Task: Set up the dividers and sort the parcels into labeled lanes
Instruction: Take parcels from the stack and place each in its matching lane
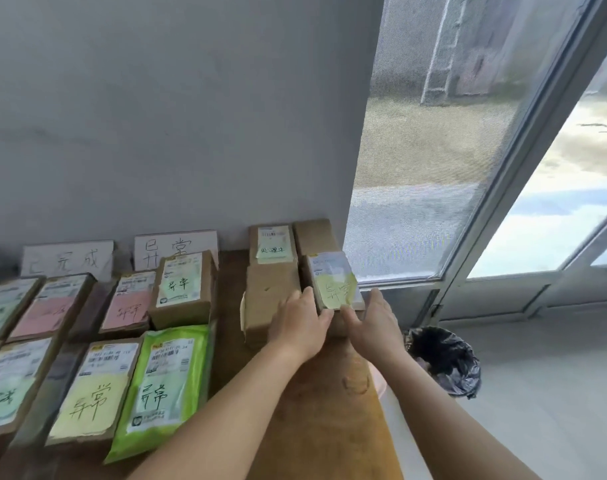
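Both hands, left (300, 322) and right (374, 325), clamped the small brown cardboard parcel with yellow note (335, 284) at bench's 1 o'clock; judged light, stiff; side grip best.

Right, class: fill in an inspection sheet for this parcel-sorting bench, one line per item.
Surface: wooden table, against wall.
Job's things: parcels in rows; green mailer; sign cards against wall; yellow-noted parcel at right end.
Clutter: nothing seen.
Grippers: left hand and right hand touching that parcel; grip unclear.
Cables: nothing seen.
Surroundings: window; black-lined bin on floor.
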